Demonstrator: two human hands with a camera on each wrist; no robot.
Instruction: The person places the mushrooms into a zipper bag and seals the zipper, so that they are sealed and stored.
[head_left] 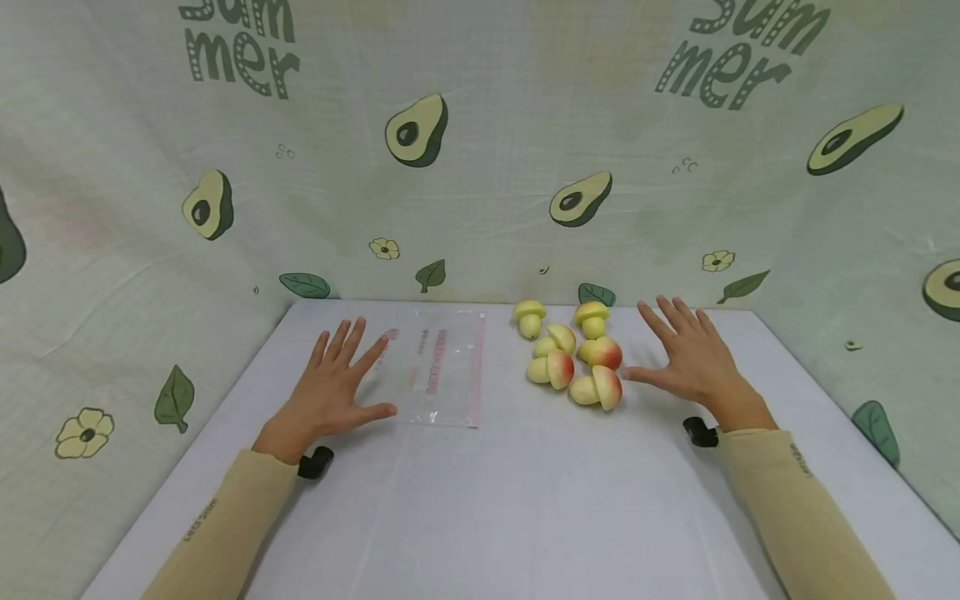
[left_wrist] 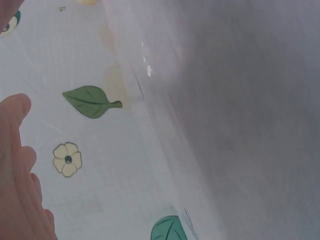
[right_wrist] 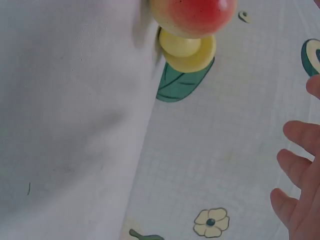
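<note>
Left hand [head_left: 330, 396] has its fingers stretched out and spread apart, with the fingertips over the left side of a clear bag [head_left: 431, 375]; can't tell if they actually touch it. Right hand [head_left: 696, 364] is the same deal, fingers straight and fanned, its thumb just beside the mushroom-shaped pieces [head_left: 557, 342].

Count-wise: two hands, one bag, six of the mushroom pieces, bunched right of the bag in two rough columns of three, yellowish with red blushes on some. They sit between the bag and the right hand.

Hard to make out: the bag is see-through, so its left edge gets lost around the fingers, and the pink print on it is too small to read. In the left wrist view the hand is cut off and the bag is just a few shiny creases. The right wrist view crops one red cap at the top, and it covers part of a yellow piece behind.

Otherwise: white table [head_left: 487, 508], two tan sleeves [head_left: 228, 517], two black gadgets [head_left: 316, 462] at the wrists, and an avocado-print cloth [head_left: 487, 192] behind and along both sides.
</note>
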